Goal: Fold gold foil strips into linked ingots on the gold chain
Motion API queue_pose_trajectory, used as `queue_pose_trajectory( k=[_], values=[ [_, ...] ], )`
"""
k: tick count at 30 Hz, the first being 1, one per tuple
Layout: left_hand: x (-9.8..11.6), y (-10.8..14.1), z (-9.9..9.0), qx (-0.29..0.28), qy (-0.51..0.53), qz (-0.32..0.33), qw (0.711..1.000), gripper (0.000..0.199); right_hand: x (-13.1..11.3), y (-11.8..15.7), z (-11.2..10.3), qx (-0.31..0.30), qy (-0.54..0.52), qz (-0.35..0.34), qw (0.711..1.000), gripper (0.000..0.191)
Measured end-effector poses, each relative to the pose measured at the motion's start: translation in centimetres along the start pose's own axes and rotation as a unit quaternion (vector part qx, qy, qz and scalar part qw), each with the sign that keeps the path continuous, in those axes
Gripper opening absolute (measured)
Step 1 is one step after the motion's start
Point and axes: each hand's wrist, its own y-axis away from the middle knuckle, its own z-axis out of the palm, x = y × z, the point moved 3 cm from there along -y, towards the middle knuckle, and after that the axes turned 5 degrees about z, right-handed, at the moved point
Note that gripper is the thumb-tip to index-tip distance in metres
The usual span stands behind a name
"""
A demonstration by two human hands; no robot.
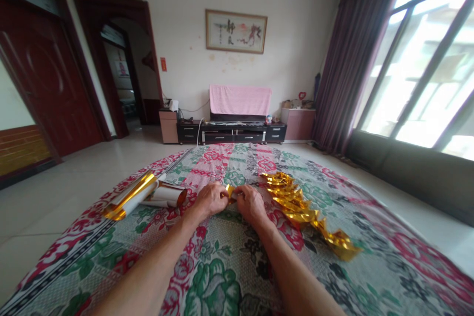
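Note:
Between my two hands is a small piece of gold foil paper [229,190], partly hidden by my fingers. My left hand [212,198] pinches its left side, and my right hand [251,201] grips its right side, where a bit of pale underside shows. To the right lies a row of several folded gold paper ingots [291,200], shiny and pointed at the ends, overlapping one another. On the left rest curled sheets of gold foil paper [135,195] with white backs, loosely rolled.
A flowered cloth [213,281] in red, green and grey covers the round surface under my hands. Beyond it stand a low black TV cabinet [233,134] and a pink cloth [240,99] over a screen. Windows and a dark curtain [355,49] are at the right.

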Motion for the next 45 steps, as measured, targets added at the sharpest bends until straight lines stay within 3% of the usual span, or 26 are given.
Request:
queue_pose_trajectory(
  k=[9, 17, 22, 29, 39, 45],
  values=[
    [-0.1, -0.2, -0.4, -0.049, 0.055, -0.024, 0.997, 0.031, -0.2, 0.2, -0.1, 0.000, 0.007, -0.017, 1.000, 0.017],
    [-0.3, -0.1, -0.8, -0.104, 0.166, -0.049, 0.979, 0.034, -0.6, 0.2, -0.3, -0.011, 0.012, -0.042, 0.999, 0.015],
    [-0.2, 0.0, -0.4, -0.133, 0.202, 0.018, 0.970, 0.042, -0.4, 0.1, -0.2, 0.006, -0.005, -0.054, 0.999, 0.018],
    [-0.1, 0.3, -0.6, -0.130, 0.178, 0.100, 0.970, 0.028, -0.2, -0.1, -0.1, 0.000, 0.004, -0.063, 0.998, 0.017],
    [-0.4, 0.4, -1.2, -0.154, 0.158, 0.102, 0.970, 0.026, -0.2, 0.0, -0.4, -0.034, -0.037, -0.103, 0.993, 0.012],
    [-0.5, 0.5, -1.2, -0.148, 0.140, 0.104, 0.973, 0.026, -0.1, 0.1, -0.3, -0.045, -0.020, -0.094, 0.994, 0.012]
  ],
)
